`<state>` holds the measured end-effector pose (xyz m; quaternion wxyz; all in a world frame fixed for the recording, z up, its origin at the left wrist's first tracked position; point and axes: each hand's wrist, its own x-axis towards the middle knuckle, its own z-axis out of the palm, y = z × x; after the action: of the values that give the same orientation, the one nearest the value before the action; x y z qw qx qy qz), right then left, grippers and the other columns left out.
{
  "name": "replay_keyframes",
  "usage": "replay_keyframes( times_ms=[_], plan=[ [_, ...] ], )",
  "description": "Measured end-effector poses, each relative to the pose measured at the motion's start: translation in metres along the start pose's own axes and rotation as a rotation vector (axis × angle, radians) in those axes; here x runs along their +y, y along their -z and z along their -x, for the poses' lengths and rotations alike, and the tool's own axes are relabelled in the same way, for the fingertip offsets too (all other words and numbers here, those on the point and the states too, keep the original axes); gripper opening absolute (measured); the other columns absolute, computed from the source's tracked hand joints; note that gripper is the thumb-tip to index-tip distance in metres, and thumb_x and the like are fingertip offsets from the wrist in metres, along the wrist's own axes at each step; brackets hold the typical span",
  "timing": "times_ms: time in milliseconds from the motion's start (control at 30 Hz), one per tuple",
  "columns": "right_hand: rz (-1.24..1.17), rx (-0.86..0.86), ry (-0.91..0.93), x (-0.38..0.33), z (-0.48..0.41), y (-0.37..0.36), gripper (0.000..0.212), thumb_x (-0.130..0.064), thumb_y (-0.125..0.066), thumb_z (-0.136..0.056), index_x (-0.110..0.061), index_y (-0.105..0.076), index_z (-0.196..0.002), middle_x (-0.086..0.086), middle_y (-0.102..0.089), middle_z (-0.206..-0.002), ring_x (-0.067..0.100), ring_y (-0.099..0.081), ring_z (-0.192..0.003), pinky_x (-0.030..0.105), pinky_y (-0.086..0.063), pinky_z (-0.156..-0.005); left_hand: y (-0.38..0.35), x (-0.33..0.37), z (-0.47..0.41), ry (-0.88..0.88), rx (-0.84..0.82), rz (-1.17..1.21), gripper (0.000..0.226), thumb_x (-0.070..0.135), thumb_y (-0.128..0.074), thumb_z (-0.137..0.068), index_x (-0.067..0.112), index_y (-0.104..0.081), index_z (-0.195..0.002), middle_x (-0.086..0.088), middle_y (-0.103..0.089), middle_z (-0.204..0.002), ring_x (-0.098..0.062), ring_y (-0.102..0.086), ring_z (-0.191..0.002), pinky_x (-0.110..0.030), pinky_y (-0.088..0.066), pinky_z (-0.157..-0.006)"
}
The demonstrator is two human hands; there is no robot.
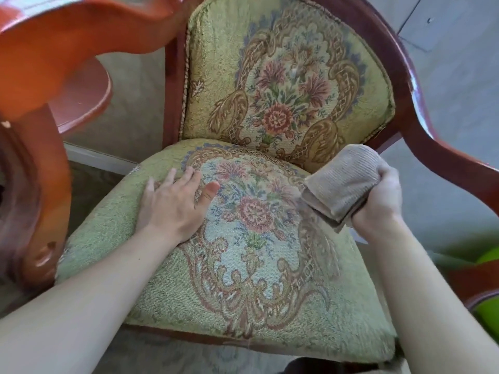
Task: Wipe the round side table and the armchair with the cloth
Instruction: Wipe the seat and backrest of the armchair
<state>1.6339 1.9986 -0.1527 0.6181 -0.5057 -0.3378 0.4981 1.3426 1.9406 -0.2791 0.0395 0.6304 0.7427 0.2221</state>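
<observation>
The armchair (172, 287) fills the view: green floral tapestry seat and back in a glossy red-brown wooden frame. My left hand (172, 203) lies flat, fingers spread, on the left part of the seat cushion. My right hand (383, 198) grips a folded beige ribbed cloth (343, 182) at the right edge of the seat, below the backrest; the cloth looks blurred. Part of the round side table (83, 95), reddish-brown, shows behind the left armrest.
The chair's left armrest (48, 49) curves close to the camera at upper left, and the right armrest (432, 136) sweeps down the right side. Grey floor (453, 76) lies beyond. A green object (486, 314) sits at the lower right edge.
</observation>
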Motion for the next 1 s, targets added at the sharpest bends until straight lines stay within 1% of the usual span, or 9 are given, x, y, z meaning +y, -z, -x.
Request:
replay_keyframes(
  times_ms=[100, 167, 200, 233, 267, 300, 367, 667, 1000],
  plan=[
    [0.563, 0.083, 0.198, 0.018, -0.018, -0.022, 0.057, -0.056, -0.035, -0.098, -0.013, -0.059, -0.127, 0.013, -0.064, -0.126, 0.029, -0.059, -0.115, 0.041, -0.046, -0.101, 0.001, 0.001, 0.001, -0.003, 0.004, -0.003, 0.100, 0.079, 0.020, -0.084, 0.028, -0.022, -0.158, 0.008, -0.018, -0.165, -0.018, -0.014, -0.154, -0.054, -0.009, -0.124],
    [0.982, -0.107, 0.278, 0.054, -0.017, -0.039, 0.053, -0.055, -0.028, -0.104, -0.018, -0.057, -0.128, 0.015, -0.060, -0.124, 0.024, -0.055, -0.115, 0.038, -0.031, -0.106, 0.002, 0.002, 0.002, -0.005, 0.006, 0.001, 0.099, 0.079, 0.019, -0.084, 0.028, -0.023, -0.158, 0.009, -0.018, -0.164, -0.018, -0.014, -0.154, -0.054, -0.009, -0.124],
    [1.213, -0.244, 0.262, 0.076, -0.013, -0.045, 0.057, -0.054, -0.021, -0.106, -0.021, -0.051, -0.141, 0.020, -0.054, -0.134, 0.025, -0.049, -0.124, 0.037, -0.021, -0.111, 0.002, 0.001, 0.003, -0.003, 0.010, 0.007, 0.098, 0.079, 0.018, -0.085, 0.028, -0.023, -0.158, 0.009, -0.018, -0.164, -0.018, -0.014, -0.154, -0.053, -0.008, -0.124],
    [1.427, -0.343, 0.256, 0.095, -0.011, -0.049, 0.060, -0.055, -0.015, -0.105, -0.026, -0.039, -0.152, 0.018, -0.039, -0.155, 0.029, -0.035, -0.141, 0.040, -0.010, -0.119, 0.001, 0.000, 0.003, -0.002, 0.014, 0.013, 0.098, 0.079, 0.017, -0.085, 0.029, -0.023, -0.158, 0.009, -0.019, -0.164, -0.018, -0.014, -0.154, -0.053, -0.008, -0.124],
    [1.556, -0.387, 0.276, 0.108, -0.013, -0.052, 0.060, -0.057, -0.011, -0.104, -0.033, -0.026, -0.158, 0.011, -0.019, -0.167, 0.033, -0.015, -0.152, 0.046, -0.001, -0.123, 0.001, 0.001, 0.002, -0.002, 0.014, 0.015, 0.098, 0.080, 0.017, -0.085, 0.029, -0.023, -0.158, 0.009, -0.019, -0.164, -0.018, -0.015, -0.154, -0.053, -0.008, -0.124],
    [1.596, -0.403, 0.286, 0.114, -0.015, -0.054, 0.059, -0.059, -0.010, -0.103, -0.039, -0.017, -0.159, 0.005, -0.007, -0.170, 0.035, -0.001, -0.155, 0.051, 0.003, -0.124, 0.001, 0.001, 0.002, -0.001, 0.015, 0.011, 0.098, 0.080, 0.017, -0.085, 0.029, -0.024, -0.158, 0.009, -0.019, -0.164, -0.018, -0.015, -0.154, -0.053, -0.009, -0.124],
    [1.586, -0.413, 0.292, 0.117, -0.026, -0.052, 0.057, -0.060, -0.008, -0.102, -0.046, -0.010, -0.157, 0.001, -0.001, -0.170, 0.035, 0.007, -0.154, 0.053, 0.005, -0.124, 0.000, 0.002, 0.000, 0.000, 0.023, -0.008, 0.099, 0.080, 0.017, -0.085, 0.028, -0.024, -0.158, 0.008, -0.020, -0.164, -0.019, -0.016, -0.154, -0.054, -0.009, -0.123],
    [1.604, -0.442, 0.313, 0.122, -0.006, -0.057, 0.055, -0.056, -0.010, -0.103, -0.045, -0.011, -0.158, -0.001, -0.003, -0.170, 0.036, 0.005, -0.154, 0.053, 0.004, -0.124, -0.001, 0.003, -0.001, 0.011, 0.013, -0.018, 0.102, 0.081, 0.018, -0.083, 0.027, -0.024, -0.158, 0.007, -0.021, -0.165, -0.020, -0.017, -0.154, -0.055, -0.009, -0.124],
    [1.625, -0.574, 0.335, 0.121, 0.046, -0.053, 0.053, -0.053, -0.010, -0.105, -0.045, -0.010, -0.158, -0.004, -0.004, -0.169, 0.034, 0.002, -0.155, 0.052, 0.001, -0.124, 0.003, 0.003, 0.003, -0.017, -0.005, -0.038, 0.104, 0.080, 0.021, -0.082, 0.024, -0.023, -0.159, 0.002, -0.020, -0.166, -0.025, -0.018, -0.154, -0.058, -0.014, -0.122]
  ],
)
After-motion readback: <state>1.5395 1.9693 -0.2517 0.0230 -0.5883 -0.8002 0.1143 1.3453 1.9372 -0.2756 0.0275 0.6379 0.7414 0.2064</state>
